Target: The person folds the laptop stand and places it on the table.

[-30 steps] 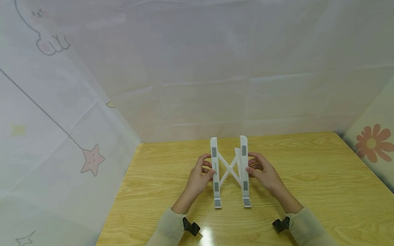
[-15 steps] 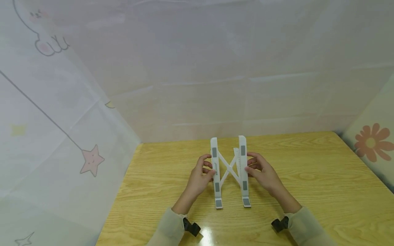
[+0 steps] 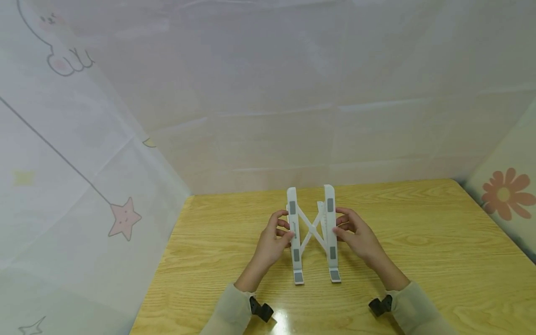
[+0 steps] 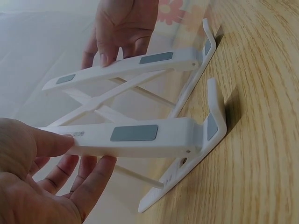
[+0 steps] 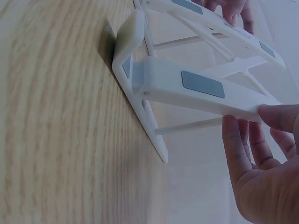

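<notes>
Standing on the wooden table (image 3: 418, 242), a white folding stand (image 3: 311, 230) sits between both hands. Nearest, the left hand (image 3: 272, 242) pinches the stand's left rail, thumb on top and curled fingers (image 4: 86, 179) underneath. Just across, the right hand (image 3: 360, 237) pinches the right rail the same way, thumb above, fingers (image 5: 243, 144) seemingly loosely spread below. Beyond the fingertips hangs a pale printed curtain (image 3: 268, 93).
</notes>
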Available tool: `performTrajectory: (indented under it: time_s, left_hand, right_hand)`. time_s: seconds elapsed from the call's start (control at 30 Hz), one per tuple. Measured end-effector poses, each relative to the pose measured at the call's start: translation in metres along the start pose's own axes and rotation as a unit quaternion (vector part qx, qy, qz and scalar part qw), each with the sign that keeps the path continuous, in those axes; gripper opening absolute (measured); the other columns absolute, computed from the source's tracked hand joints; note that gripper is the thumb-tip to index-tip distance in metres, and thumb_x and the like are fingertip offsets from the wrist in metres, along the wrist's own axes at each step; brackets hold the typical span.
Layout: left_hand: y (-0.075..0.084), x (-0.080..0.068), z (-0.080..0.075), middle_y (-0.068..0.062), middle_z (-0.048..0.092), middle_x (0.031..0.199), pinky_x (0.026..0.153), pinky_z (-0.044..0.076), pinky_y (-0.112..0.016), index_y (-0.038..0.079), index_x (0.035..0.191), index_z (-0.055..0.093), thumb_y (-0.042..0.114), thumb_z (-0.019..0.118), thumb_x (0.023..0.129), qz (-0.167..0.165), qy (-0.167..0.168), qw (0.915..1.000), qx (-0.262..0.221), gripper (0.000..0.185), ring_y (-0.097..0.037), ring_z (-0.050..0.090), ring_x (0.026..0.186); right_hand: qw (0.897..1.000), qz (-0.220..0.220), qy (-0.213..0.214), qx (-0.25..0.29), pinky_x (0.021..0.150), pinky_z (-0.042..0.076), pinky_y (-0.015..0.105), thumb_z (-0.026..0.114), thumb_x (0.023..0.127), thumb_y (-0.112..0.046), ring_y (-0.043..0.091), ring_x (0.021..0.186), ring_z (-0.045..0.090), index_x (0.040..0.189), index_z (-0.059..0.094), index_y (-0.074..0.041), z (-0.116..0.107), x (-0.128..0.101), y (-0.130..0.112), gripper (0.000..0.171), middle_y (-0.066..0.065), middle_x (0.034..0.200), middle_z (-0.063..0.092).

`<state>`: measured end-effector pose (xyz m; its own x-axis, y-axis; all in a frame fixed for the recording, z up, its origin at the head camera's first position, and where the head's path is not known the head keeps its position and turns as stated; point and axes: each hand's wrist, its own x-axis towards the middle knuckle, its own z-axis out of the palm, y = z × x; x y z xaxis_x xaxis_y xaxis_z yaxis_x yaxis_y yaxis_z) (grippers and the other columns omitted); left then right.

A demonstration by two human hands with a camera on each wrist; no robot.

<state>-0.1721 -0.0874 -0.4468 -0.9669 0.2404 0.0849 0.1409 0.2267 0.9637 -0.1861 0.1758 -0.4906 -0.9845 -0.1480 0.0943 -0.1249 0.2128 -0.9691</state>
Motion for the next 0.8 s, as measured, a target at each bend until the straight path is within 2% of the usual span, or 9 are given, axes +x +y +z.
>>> performTrajectory:
  time_s: [0.13, 0.27, 0.37, 0.53, 0.6, 0.7, 0.8]
  left_hand:
    - [0.0000, 0.0003, 0.0004, -0.024, 0.055, 0.114, 0.078, 0.059, -0.060, 0.007, 0.143, 0.043, -0.006, 0.062, 0.097, -0.001, 0.000, 0.9999, -0.011, 0.052, -0.027, 0.062, 0.090]
    - [0.0005, 0.0002, 0.0012, -0.025, 0.054, 0.114, 0.078, 0.059, -0.061, 0.006, 0.143, 0.043, -0.006, 0.062, 0.097, 0.000, 0.000, 0.9999, -0.012, 0.052, -0.028, 0.062, 0.090]
    - [0.0013, 0.0003, 0.0017, -0.024, 0.055, 0.113, 0.076, 0.061, -0.055, 0.007, 0.143, 0.043, -0.005, 0.062, 0.096, -0.001, 0.000, 1.0000, -0.006, 0.052, -0.026, 0.062, 0.089]
    - [0.0021, 0.0005, 0.0017, -0.023, 0.056, 0.113, 0.070, 0.062, -0.036, 0.008, 0.143, 0.043, -0.005, 0.063, 0.096, -0.003, -0.001, 1.0000, 0.002, 0.052, -0.022, 0.061, 0.088]
    - [0.0021, 0.0004, 0.0018, -0.023, 0.056, 0.113, 0.069, 0.061, -0.032, 0.008, 0.142, 0.044, -0.005, 0.063, 0.096, -0.001, -0.001, 1.0000, 0.002, 0.051, -0.022, 0.061, 0.088]
    - [0.0018, 0.0005, 0.0026, -0.023, 0.056, 0.113, 0.069, 0.061, -0.032, 0.007, 0.142, 0.044, -0.005, 0.063, 0.096, 0.001, 0.001, 1.0000, 0.003, 0.051, -0.023, 0.062, 0.088]
    - [0.0016, 0.0004, 0.0050, -0.023, 0.056, 0.113, 0.072, 0.062, -0.040, 0.007, 0.141, 0.045, -0.005, 0.063, 0.096, 0.000, 0.001, 1.0000, 0.002, 0.050, -0.026, 0.062, 0.089]
  right_hand:
    - [1.000, 0.001, 0.002, -0.003, 0.083, 0.061, 0.041, 0.067, 0.098, -0.007, 0.021, 0.098, 0.062, 0.147, 0.046, -0.011, -0.0005, -0.0010, -0.0018, 0.053, 0.016, 0.115, 0.056]
    - [1.000, 0.004, 0.002, -0.002, 0.084, 0.061, 0.041, 0.066, 0.098, -0.007, 0.021, 0.099, 0.061, 0.147, 0.046, -0.010, -0.0002, -0.0022, -0.0038, 0.053, 0.018, 0.115, 0.056]
    - [1.000, 0.004, 0.001, -0.002, 0.085, 0.061, 0.042, 0.066, 0.098, -0.007, 0.023, 0.099, 0.061, 0.147, 0.046, -0.010, 0.0000, -0.0030, -0.0047, 0.053, 0.019, 0.116, 0.055]
    - [1.000, 0.007, 0.001, -0.005, 0.085, 0.061, 0.043, 0.066, 0.098, -0.007, 0.022, 0.100, 0.062, 0.147, 0.045, -0.011, -0.0001, -0.0027, -0.0035, 0.053, 0.018, 0.116, 0.055]
    - [1.000, 0.007, 0.000, -0.005, 0.085, 0.061, 0.044, 0.066, 0.098, -0.008, 0.022, 0.100, 0.062, 0.148, 0.045, -0.012, -0.0002, -0.0024, -0.0025, 0.054, 0.017, 0.116, 0.055]
    - [1.000, 0.004, -0.001, 0.000, 0.084, 0.061, 0.045, 0.067, 0.098, -0.008, 0.023, 0.099, 0.062, 0.147, 0.046, -0.013, 0.0005, -0.0017, 0.0000, 0.053, 0.017, 0.116, 0.055]
    - [1.000, 0.000, -0.009, 0.009, 0.083, 0.061, 0.041, 0.067, 0.098, -0.008, 0.025, 0.100, 0.062, 0.146, 0.046, -0.013, 0.0022, -0.0018, 0.0017, 0.053, 0.017, 0.116, 0.054]
